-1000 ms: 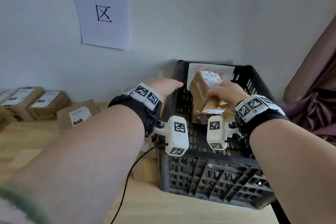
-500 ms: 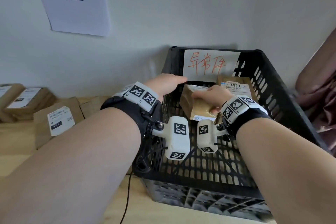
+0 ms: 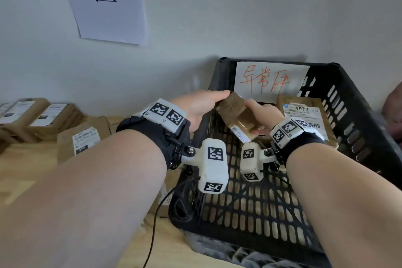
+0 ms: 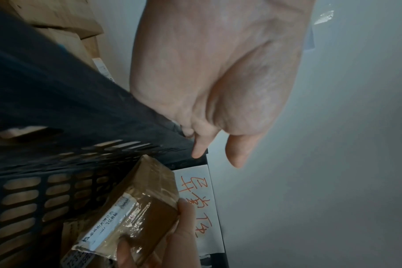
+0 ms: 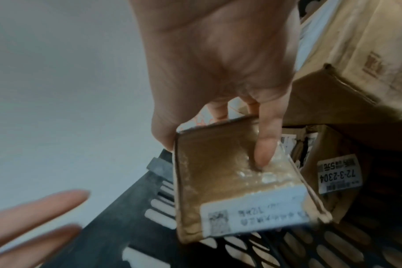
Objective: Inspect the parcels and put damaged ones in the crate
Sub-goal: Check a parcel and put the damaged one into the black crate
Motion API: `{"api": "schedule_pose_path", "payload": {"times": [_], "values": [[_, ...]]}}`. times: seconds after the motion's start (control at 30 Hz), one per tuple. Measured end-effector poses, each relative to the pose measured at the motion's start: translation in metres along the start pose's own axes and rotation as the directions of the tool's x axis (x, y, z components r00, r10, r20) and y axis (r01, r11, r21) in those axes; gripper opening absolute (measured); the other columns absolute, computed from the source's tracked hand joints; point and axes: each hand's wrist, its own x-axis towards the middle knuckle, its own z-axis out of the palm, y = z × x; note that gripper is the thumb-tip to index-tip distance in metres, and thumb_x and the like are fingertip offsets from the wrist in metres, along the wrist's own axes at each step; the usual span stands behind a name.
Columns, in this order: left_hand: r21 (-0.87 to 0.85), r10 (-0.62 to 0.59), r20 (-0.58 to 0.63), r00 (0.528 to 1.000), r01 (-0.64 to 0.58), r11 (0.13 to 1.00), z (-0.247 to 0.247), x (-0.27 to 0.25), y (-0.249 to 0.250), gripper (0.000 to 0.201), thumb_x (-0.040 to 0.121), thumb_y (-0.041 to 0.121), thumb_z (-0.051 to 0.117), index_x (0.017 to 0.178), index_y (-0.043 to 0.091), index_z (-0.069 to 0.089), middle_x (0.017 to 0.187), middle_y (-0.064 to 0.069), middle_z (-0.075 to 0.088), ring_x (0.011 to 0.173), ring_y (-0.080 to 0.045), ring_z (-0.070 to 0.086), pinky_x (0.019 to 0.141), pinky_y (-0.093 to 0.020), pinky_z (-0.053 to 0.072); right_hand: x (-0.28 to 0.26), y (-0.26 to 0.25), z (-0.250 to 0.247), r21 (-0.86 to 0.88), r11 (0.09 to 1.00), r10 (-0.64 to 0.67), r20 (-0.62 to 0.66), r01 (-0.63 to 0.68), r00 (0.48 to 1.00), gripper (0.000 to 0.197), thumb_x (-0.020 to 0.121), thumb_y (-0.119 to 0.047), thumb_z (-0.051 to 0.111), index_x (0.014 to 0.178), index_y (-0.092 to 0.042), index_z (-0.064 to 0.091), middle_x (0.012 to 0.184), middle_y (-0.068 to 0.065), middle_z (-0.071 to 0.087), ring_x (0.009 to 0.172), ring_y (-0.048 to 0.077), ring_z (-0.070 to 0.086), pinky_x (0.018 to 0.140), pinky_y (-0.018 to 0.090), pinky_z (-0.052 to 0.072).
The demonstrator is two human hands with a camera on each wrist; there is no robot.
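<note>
My right hand (image 3: 262, 113) grips a small brown taped parcel (image 3: 238, 112) inside the black crate (image 3: 359, 102), near its back left corner. In the right wrist view my thumb (image 5: 266, 143) presses the parcel's (image 5: 227, 181) taped face, above its white label, and my fingers wrap behind it. My left hand (image 3: 202, 104) hovers over the crate's left rim with straight fingers and holds nothing. In the left wrist view its fingers (image 4: 236, 150) stay apart from the parcel (image 4: 138, 203) below.
A bigger parcel labelled 4977 (image 3: 302, 115) lies in the crate at the back right, and another labelled 72-3-2304 (image 5: 337, 174) lies beside the held one. A red-lettered sign (image 3: 267, 80) hangs on the crate's back wall. Several parcels (image 3: 84, 139) lie on the wooden table to the left.
My right hand has lowered the parcel from above the crate's rim down into the crate. My left hand has stayed at the left rim. My head has tilted downward.
</note>
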Motion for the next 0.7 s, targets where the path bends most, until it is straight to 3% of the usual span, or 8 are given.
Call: {"api": "schedule_pose_path", "payload": {"times": [0.1,0.13,0.2,0.3,0.37,0.43,0.57,0.7], "values": [[0.008,0.028,-0.013,1.0,-0.028,1.0,0.003,-0.013,0.004,0.134,0.033,0.072,0.073,0.152,0.032,0.025,0.16,0.003,0.023,0.145,-0.024,0.024,0.116,-0.053,0.02,0.011,0.015,-0.001,-0.226,0.972,-0.051,0.078,0.068,0.996,0.068,0.085,-0.007,0.071,0.142,-0.019,0.037,0.13,0.016,0.053,0.112,0.032,0.056,0.095,0.04,0.049],[0.014,0.031,-0.021,0.999,-0.03,0.999,0.004,-0.016,0.005,0.134,0.033,0.071,0.071,0.152,0.033,0.023,0.16,0.003,0.023,0.145,-0.024,0.025,0.116,-0.052,0.021,0.013,0.018,0.002,-0.247,0.967,-0.036,0.103,0.061,0.994,0.068,0.085,-0.004,0.071,0.142,-0.02,0.036,0.131,0.015,0.052,0.116,0.033,0.054,0.097,0.04,0.049],[0.004,0.037,-0.036,0.999,-0.037,0.999,0.005,-0.021,0.007,0.131,0.037,0.069,0.07,0.152,0.034,0.021,0.16,0.004,0.023,0.145,-0.023,0.026,0.116,-0.051,0.023,0.013,0.02,0.001,-0.138,0.989,-0.04,0.15,0.061,0.988,0.057,0.087,-0.017,0.07,0.138,-0.017,0.043,0.132,0.015,0.054,0.114,0.031,0.056,0.094,0.042,0.052],[0.017,0.054,-0.065,0.996,-0.053,0.998,0.01,-0.033,0.01,0.109,0.066,0.066,0.068,0.154,0.03,0.015,0.162,0.003,0.016,0.146,-0.022,0.022,0.117,-0.05,0.02,0.014,0.019,0.001,0.189,0.965,0.142,0.201,-0.181,0.969,0.056,0.079,-0.046,0.071,0.125,-0.017,0.056,0.125,0.014,0.06,0.105,0.028,0.062,0.082,0.042,0.06],[0.034,0.058,-0.088,0.994,-0.056,0.998,0.01,-0.036,0.01,0.096,0.081,0.06,0.061,0.155,0.029,0.009,0.163,0.004,0.01,0.148,-0.022,0.017,0.118,-0.05,0.017,0.012,0.017,-0.001,0.186,0.956,0.18,0.232,-0.225,0.956,0.062,0.068,-0.056,0.072,0.117,-0.02,0.058,0.12,0.013,0.063,0.104,0.032,0.065,0.084,0.045,0.059],[0.048,0.06,-0.103,0.993,-0.055,0.997,0.01,-0.035,0.011,0.089,0.088,0.056,0.057,0.156,0.026,0.008,0.163,0.003,0.009,0.148,-0.023,0.015,0.119,-0.05,0.017,0.003,0.013,-0.008,0.139,0.964,0.195,0.212,-0.227,0.958,0.052,0.074,-0.059,0.067,0.108,-0.019,0.057,0.111,0.012,0.065,0.099,0.03,0.066,0.084,0.042,0.058],[0.093,0.078,-0.113,0.99,-0.068,0.993,0.012,-0.034,0.01,0.084,0.09,0.055,0.055,0.155,0.019,0.015,0.161,-0.001,0.017,0.146,-0.023,0.022,0.118,-0.048,0.021,-0.01,0.015,-0.021,-0.023,0.975,0.22,0.195,-0.22,0.956,0.042,0.086,-0.057,0.059,0.102,-0.019,0.057,0.093,0.007,0.064,0.074,0.022,0.062,0.047,0.024,0.05],[0.142,0.101,-0.15,0.983,-0.08,0.987,0.015,-0.033,0.011,0.081,0.094,0.051,0.053,0.155,0.017,0.013,0.162,-0.001,0.015,0.147,-0.022,0.019,0.119,-0.041,0.018,-0.019,0.023,-0.022,-0.123,0.966,0.241,0.119,-0.226,0.963,0.051,0.083,-0.052,0.068,0.115,-0.014,0.057,0.091,0.01,0.06,0.062,0.023,0.058,0.039,0.021,0.047]]}}
